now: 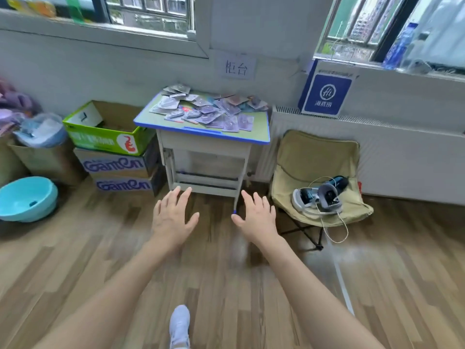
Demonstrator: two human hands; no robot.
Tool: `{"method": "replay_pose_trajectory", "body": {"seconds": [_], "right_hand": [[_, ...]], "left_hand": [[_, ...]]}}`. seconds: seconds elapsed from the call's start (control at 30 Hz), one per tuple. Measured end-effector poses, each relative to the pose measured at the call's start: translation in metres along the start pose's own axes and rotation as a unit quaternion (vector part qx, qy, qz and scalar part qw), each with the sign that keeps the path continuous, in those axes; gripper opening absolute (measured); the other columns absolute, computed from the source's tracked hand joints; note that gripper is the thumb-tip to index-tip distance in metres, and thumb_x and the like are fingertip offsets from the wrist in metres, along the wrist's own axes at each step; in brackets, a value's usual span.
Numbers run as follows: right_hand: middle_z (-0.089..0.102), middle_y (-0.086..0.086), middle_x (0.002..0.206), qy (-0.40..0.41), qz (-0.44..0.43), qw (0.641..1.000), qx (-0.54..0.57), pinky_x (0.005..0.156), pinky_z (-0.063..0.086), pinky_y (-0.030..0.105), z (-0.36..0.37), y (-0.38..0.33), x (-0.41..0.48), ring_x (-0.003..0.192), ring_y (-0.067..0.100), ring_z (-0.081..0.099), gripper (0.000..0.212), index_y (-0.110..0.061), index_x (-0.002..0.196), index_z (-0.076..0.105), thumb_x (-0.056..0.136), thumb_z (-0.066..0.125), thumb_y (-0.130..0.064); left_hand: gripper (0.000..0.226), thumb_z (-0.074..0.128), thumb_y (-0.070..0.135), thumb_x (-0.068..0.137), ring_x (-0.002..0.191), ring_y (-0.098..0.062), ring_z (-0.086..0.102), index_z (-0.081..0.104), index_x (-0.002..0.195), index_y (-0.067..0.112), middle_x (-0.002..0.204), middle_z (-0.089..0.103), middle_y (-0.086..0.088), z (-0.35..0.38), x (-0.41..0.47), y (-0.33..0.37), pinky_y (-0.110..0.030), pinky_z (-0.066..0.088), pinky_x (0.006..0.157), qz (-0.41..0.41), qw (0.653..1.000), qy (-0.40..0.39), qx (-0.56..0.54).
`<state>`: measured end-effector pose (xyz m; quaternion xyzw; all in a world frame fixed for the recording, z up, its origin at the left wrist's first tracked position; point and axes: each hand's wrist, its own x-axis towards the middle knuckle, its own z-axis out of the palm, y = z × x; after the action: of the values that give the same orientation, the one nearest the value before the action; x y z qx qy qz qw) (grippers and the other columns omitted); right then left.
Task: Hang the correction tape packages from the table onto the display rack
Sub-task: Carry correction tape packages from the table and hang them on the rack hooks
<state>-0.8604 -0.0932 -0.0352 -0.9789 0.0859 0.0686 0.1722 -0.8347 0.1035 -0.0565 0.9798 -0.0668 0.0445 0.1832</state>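
Purple and grey packages [206, 110] lie in a loose, overlapping heap on the table [260, 127]. They cover most of its green, blue-edged top, and only a strip along the near and right edges is bare. The table stands at the far wall under a paper sign [236, 67].

Both my arms reach forward toward it, above the wood floor [75, 260] and well short of the tabletop. My left hand [172, 217] is palm down with fingers straight and slightly spread, thumb out to the right, holding nothing. My right hand [259, 219] mirrors it: palm down, fingers fanned, thumb pointing left, also holding nothing. The two hands are apart, and neither touches anything. My shoe [179, 323] shows at the near edge, between my forearms.

Left of the table, a green box [100, 137] sits open on two stacked cartons [118, 172]. Farther left, a turquoise basin [27, 197] rests on the floor. Just right of the table is a tan folding chair [314, 157] with a headset [319, 197] and its white cable on the seat. Behind the chair, a white radiator [402, 157] runs along the wall, and a blue bag [325, 93] stands on its left end.
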Motion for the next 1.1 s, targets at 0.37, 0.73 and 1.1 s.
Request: {"method": "replay_pose_trajectory", "body": {"seconds": [0.37, 0.73, 1.1], "right_hand": [[0.009, 0.007, 0.159, 0.012, 0.022, 1.000, 0.013, 0.116, 0.008, 0.046, -0.014, -0.100, 0.214, 0.146, 0.028, 0.006, 0.069, -0.027, 0.152, 0.008, 0.096, 0.044, -0.044], [0.010, 0.009, 0.159, 0.003, 0.021, 1.000, 0.012, 0.115, 0.012, 0.047, -0.021, -0.139, 0.440, 0.145, 0.030, 0.007, 0.072, -0.023, 0.152, 0.006, 0.096, 0.045, -0.046], [0.015, 0.007, 0.158, -0.015, 0.042, 0.999, 0.031, 0.116, 0.016, 0.043, -0.036, -0.165, 0.632, 0.144, 0.026, 0.014, 0.072, -0.020, 0.152, 0.011, 0.094, 0.049, -0.041]], "left_hand": [[0.065, 0.048, 0.043, 0.094, 0.144, -0.022, 0.016, 0.019, 0.150, 0.026, 0.157, 0.017, -0.004, -0.035, 0.230, -0.087, -0.036, 0.010, 0.116, 0.005, 1.000, 0.005, -0.015], [0.066, 0.049, 0.043, 0.094, 0.142, -0.024, 0.021, 0.021, 0.150, 0.022, 0.155, 0.020, -0.008, -0.007, 0.447, -0.140, -0.036, 0.017, 0.113, 0.012, 1.000, -0.003, 0.006], [0.064, 0.062, 0.031, 0.089, 0.135, -0.030, 0.034, 0.037, 0.144, 0.012, 0.149, 0.033, -0.016, 0.018, 0.632, -0.162, -0.038, 0.024, 0.107, 0.003, 0.999, -0.025, -0.026]]}}
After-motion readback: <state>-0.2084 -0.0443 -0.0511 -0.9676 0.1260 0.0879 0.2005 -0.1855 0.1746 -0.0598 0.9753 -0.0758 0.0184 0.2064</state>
